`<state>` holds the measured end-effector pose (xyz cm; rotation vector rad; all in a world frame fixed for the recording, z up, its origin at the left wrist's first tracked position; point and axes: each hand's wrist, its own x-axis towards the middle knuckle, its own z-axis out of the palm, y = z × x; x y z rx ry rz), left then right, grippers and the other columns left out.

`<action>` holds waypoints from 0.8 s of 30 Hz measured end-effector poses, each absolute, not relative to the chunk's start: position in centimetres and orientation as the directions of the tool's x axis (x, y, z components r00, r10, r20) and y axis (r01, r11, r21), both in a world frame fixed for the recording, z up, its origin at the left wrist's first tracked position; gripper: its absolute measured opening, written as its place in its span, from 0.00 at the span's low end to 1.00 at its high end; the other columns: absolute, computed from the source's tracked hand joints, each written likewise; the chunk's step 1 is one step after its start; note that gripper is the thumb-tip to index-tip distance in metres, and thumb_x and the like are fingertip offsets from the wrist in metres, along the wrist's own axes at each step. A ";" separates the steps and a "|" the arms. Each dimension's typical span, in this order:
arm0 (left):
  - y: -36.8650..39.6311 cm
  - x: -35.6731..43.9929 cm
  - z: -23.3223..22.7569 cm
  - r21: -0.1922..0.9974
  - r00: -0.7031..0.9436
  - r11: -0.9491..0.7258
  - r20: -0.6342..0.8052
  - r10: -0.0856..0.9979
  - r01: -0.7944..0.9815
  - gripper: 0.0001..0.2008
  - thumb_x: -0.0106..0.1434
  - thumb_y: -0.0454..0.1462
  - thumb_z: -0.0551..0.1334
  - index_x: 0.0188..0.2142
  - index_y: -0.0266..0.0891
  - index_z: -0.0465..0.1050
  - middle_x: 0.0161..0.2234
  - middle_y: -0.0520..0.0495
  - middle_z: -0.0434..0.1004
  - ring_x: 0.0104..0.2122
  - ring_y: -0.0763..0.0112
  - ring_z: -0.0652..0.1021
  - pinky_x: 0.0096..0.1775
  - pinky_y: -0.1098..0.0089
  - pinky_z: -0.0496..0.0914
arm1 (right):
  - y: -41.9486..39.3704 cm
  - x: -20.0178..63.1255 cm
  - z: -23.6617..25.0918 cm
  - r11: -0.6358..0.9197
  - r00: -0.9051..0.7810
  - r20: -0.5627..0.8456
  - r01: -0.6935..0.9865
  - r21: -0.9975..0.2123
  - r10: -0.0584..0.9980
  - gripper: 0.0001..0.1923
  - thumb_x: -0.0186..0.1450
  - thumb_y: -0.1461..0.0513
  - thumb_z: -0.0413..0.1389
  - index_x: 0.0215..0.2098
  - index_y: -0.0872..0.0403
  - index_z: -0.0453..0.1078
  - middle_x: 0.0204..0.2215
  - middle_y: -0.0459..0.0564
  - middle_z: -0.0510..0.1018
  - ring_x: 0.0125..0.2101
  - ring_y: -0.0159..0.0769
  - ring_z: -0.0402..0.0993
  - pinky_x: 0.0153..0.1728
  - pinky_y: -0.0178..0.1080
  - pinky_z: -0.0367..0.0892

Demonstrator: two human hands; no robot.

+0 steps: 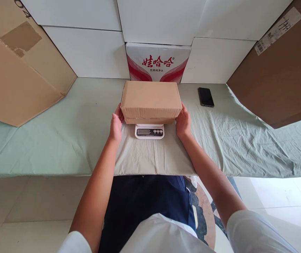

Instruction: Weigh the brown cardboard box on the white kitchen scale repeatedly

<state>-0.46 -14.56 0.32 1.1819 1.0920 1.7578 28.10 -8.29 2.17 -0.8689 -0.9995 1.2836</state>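
Note:
A closed brown cardboard box (151, 96) sits over a white digital kitchen scale (149, 132), at the middle of the cloth-covered table. Whether the box rests its full weight on the scale, I cannot tell. My left hand (116, 123) grips the box's left side, its fingers partly hidden behind the cardboard. On the opposite side my right hand (183, 122) holds the right end of the box. The scale's small display and its buttons face me; the box hides its weighing plate for the most part.
A black phone (206, 97) lies on the green cloth (92, 140) at the right. Large cardboard pieces stand at the left (21, 77) and right (276, 70). Behind, a white-and-red printed carton (158, 59) stands among white boxes (87, 52).

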 end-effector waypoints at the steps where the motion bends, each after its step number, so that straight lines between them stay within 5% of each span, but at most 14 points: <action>1: -14.5 -0.5 0.3 0.923 -0.305 -0.366 0.317 0.898 -0.116 0.46 0.58 0.74 0.51 0.61 0.50 0.76 0.68 0.40 0.72 0.73 0.44 0.64 0.71 0.45 0.61 | -8.3 28.1 2.2 0.102 0.012 0.104 -0.344 -0.934 0.994 0.30 0.63 0.39 0.53 0.58 0.39 0.71 0.67 0.42 0.74 0.70 0.49 0.66 0.71 0.58 0.60; 24: -14.8 -0.2 0.7 0.915 -0.280 -0.389 0.348 0.895 -0.106 0.44 0.60 0.72 0.51 0.61 0.49 0.75 0.68 0.42 0.73 0.72 0.47 0.66 0.70 0.50 0.64 | -8.6 28.0 2.2 0.125 -0.014 0.138 -0.338 -0.933 0.990 0.30 0.63 0.38 0.53 0.58 0.40 0.71 0.66 0.43 0.75 0.68 0.49 0.70 0.67 0.56 0.66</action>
